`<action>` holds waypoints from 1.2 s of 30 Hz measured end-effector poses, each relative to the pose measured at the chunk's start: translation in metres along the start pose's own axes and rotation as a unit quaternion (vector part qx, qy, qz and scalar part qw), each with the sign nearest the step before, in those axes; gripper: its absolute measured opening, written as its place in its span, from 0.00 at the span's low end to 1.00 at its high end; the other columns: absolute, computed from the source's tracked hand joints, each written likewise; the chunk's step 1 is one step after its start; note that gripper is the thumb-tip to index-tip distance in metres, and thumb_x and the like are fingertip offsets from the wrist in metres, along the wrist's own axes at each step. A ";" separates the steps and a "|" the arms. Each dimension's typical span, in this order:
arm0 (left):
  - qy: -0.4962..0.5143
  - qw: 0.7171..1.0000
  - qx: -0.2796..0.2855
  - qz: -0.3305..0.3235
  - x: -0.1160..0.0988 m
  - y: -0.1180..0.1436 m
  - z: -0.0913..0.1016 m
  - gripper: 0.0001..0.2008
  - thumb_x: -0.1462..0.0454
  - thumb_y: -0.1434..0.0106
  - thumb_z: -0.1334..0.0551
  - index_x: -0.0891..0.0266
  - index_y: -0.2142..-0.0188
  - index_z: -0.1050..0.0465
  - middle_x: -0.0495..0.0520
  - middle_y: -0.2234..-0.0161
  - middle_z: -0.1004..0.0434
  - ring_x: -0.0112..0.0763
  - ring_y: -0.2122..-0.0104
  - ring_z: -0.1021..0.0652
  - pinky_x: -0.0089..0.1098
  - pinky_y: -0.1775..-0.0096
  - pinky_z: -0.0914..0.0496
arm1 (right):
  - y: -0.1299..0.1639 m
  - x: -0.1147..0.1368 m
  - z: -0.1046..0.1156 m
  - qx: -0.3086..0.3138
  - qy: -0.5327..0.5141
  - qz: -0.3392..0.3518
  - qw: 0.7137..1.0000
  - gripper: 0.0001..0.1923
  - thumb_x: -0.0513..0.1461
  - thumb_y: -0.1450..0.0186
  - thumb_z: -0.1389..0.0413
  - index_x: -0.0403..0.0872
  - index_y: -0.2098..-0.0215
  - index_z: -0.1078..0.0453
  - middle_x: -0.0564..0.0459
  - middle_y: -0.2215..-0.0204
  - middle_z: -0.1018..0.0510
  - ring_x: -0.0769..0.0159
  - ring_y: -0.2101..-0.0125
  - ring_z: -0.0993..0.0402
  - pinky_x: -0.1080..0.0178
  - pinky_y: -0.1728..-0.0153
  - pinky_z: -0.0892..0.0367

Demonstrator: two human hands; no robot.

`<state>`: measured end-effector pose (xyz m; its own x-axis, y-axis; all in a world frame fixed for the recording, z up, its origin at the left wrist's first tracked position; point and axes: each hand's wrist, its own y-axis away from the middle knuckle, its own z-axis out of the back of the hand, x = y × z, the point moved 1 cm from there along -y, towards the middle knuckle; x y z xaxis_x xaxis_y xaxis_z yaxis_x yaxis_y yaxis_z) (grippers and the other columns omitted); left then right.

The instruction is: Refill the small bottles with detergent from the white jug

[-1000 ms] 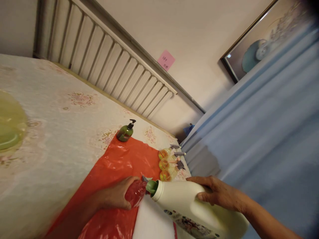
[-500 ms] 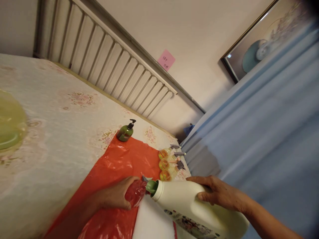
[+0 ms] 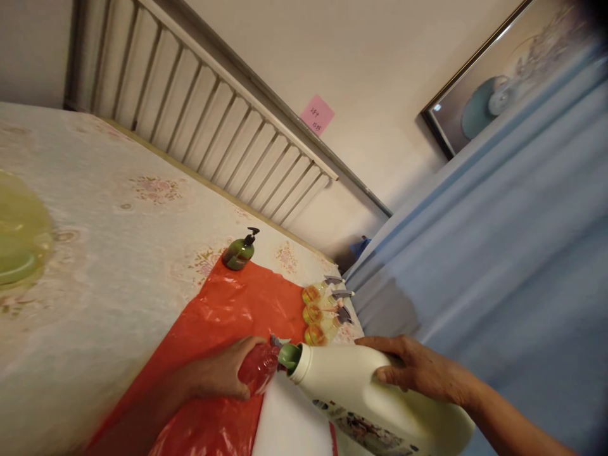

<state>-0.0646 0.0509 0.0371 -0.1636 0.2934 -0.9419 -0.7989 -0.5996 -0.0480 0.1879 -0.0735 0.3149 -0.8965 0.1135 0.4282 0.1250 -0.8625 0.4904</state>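
My left hand (image 3: 232, 367) is wrapped round a clear pinkish-red bottle (image 3: 259, 368), tilted with its mouth toward the right. Against that mouth rests the green spout (image 3: 289, 358) of a large cream-coloured jug (image 3: 351, 373), which lies tipped over toward the left. My right hand (image 3: 413, 370) grips the jug from above, thumb on its near side; part of the grip is hidden behind it. Whether liquid is flowing between the two cannot be made out. Beneath the bottle is a red plastic sheet (image 3: 256, 297), and a white block or board (image 3: 289, 418) shows under the jug's neck.
Three spray bottles (image 3: 313, 315) with orange-yellow bottoms stand in a row beyond the jug. A green pump bottle (image 3: 239, 253) is at the sheet's far corner. At left sits a yellow-green translucent basin (image 3: 21, 228). A radiator (image 3: 204, 95) and blue curtain (image 3: 498, 253) border the table.
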 end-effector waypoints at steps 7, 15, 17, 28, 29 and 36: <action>-0.009 1.000 0.016 0.009 0.006 -0.004 -0.001 0.45 0.63 0.55 0.33 0.52 0.37 0.45 0.54 0.37 0.35 0.49 0.43 0.29 0.38 0.49 0.29 | -0.001 -0.001 0.000 0.003 -0.001 -0.001 1.000 0.30 0.53 0.35 0.42 0.49 0.39 0.33 0.51 0.60 0.21 0.66 0.67 0.29 0.70 0.73 0.36; -0.010 1.000 -0.003 0.006 -0.002 -0.002 0.000 0.44 0.64 0.56 0.32 0.54 0.38 0.42 0.56 0.38 0.33 0.50 0.43 0.29 0.40 0.46 0.30 | 0.001 0.001 0.000 0.002 0.001 0.003 1.000 0.30 0.52 0.35 0.42 0.49 0.39 0.32 0.51 0.61 0.20 0.67 0.68 0.30 0.70 0.73 0.36; -0.011 1.000 -0.004 0.007 -0.006 0.000 0.001 0.43 0.64 0.55 0.33 0.54 0.38 0.41 0.55 0.39 0.32 0.48 0.43 0.28 0.39 0.47 0.30 | 0.002 0.001 0.000 -0.003 0.006 -0.002 1.000 0.30 0.52 0.36 0.42 0.49 0.39 0.32 0.51 0.60 0.20 0.67 0.68 0.29 0.70 0.72 0.35; -0.012 1.000 0.000 0.007 -0.012 0.002 0.003 0.40 0.66 0.55 0.35 0.53 0.40 0.40 0.52 0.42 0.29 0.42 0.50 0.23 0.34 0.54 0.26 | 0.001 -0.001 0.001 -0.003 0.017 -0.003 1.000 0.30 0.53 0.35 0.42 0.49 0.39 0.33 0.51 0.60 0.20 0.66 0.66 0.28 0.68 0.69 0.34; -0.009 1.000 0.002 0.005 -0.010 0.002 0.003 0.40 0.65 0.54 0.35 0.53 0.40 0.41 0.52 0.43 0.28 0.41 0.51 0.23 0.34 0.55 0.26 | 0.001 -0.001 0.001 -0.003 0.017 -0.006 1.000 0.30 0.53 0.35 0.42 0.49 0.39 0.33 0.51 0.60 0.20 0.65 0.66 0.28 0.68 0.69 0.34; -0.018 1.000 0.005 -0.001 -0.001 -0.003 0.000 0.42 0.65 0.55 0.34 0.51 0.39 0.43 0.51 0.40 0.31 0.45 0.46 0.26 0.36 0.51 0.28 | 0.002 -0.002 0.001 -0.006 0.011 -0.015 1.000 0.32 0.53 0.36 0.42 0.48 0.38 0.34 0.50 0.60 0.20 0.65 0.66 0.28 0.67 0.69 0.33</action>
<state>-0.0624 0.0522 0.0381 -0.1817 0.3212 -0.9294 -0.8056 -0.5906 -0.0466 0.1906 -0.0746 0.3154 -0.9093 0.1289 0.3956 0.0919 -0.8651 0.4931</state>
